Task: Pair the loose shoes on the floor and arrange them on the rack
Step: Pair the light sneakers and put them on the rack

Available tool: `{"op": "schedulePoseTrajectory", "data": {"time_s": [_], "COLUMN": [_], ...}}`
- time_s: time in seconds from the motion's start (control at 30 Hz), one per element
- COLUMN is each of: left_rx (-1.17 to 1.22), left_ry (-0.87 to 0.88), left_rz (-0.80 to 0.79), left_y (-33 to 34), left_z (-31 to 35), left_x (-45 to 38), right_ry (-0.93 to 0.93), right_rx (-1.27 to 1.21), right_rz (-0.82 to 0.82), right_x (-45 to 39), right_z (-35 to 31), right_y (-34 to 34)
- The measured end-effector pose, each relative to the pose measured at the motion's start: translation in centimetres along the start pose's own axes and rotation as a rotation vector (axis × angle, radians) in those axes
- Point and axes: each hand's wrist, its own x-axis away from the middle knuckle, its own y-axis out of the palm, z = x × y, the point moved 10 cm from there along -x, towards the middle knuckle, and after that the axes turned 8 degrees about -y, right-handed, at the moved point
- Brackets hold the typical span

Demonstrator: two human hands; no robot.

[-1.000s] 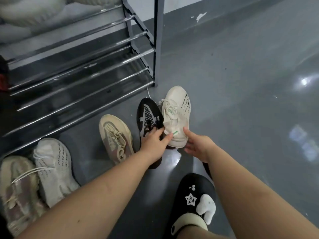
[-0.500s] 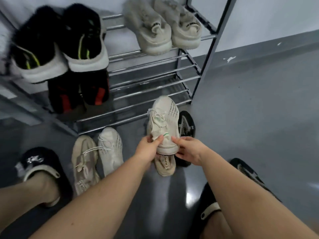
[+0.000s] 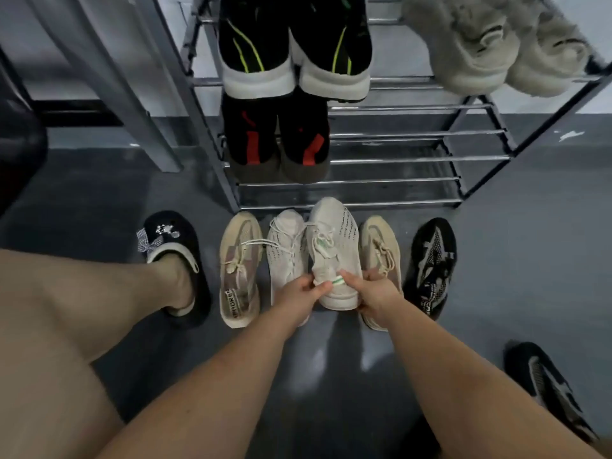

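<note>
Both my hands hold one cream knit sneaker (image 3: pixel 334 240) by its heel, toe pointing at the rack (image 3: pixel 420 159). My left hand (image 3: pixel 299 291) pinches the heel's left side, and my right hand (image 3: pixel 376 289) grips its right side. Its matching cream sneaker (image 3: pixel 286 250) lies right beside it on the floor, to the left. A beige sneaker (image 3: pixel 238 270) lies further left and its match (image 3: pixel 379 246) lies to the right, partly behind my right hand. One black patterned sneaker (image 3: pixel 432 263) lies right of that, and another (image 3: pixel 549 389) lies near the lower right.
The metal rack carries black sneakers with yellow lines (image 3: pixel 294 44) and fluffy grey shoes (image 3: pixel 496 44) on an upper shelf, and black-and-red shoes (image 3: pixel 276 137) below. My left foot wears a black slipper (image 3: pixel 175 256). A grey post (image 3: pixel 132 94) stands left of the rack.
The held cream sneaker has moved left, from beside the black sneaker to alongside its match. My view has swung left, showing more of the rack and the row of shoes.
</note>
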Motion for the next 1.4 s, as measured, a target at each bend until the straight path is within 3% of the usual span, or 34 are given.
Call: {"op": "schedulePoseTrajectory", "data": {"time_s": [0.13, 0.27, 0.5, 0.67, 0.87, 1.4], "left_rx": [-0.244, 0.061, 0.448, 0.434, 0.599, 0.555], "left_ry": [-0.088, -0.294, -0.464, -0.349, -0.295, -0.084], "left_rz": [0.282, 0.406, 0.36, 0.4, 0.217, -0.1], "left_y": [-3.3, -4.9, -4.4, -4.8, -3.4, 4.3], "left_z": [-2.0, -7.2, -11.5, -10.0, -6.9, 2.3], "left_x": [-1.2, -2.6, -3.8, -3.3, -2.0, 5.8], "right_ry": [0.023, 0.124, 0.101, 0.133, 0.105, -0.112], "right_rx": [0.028, 0.189, 0.239, 0.108, 0.023, -0.07], "right_rz": [0.025, 0.031, 0.006, 0.007, 0.017, 0.14], "right_x": [-1.8, -1.6, -2.3, -2.1, -0.8, 9.4], "right_z": [1.7, 3.6, 5.0, 4.5, 2.2, -4.3], "right_y": [-0.7, -0.8, 0.0, -1.1, -2.4, -11.5]}}
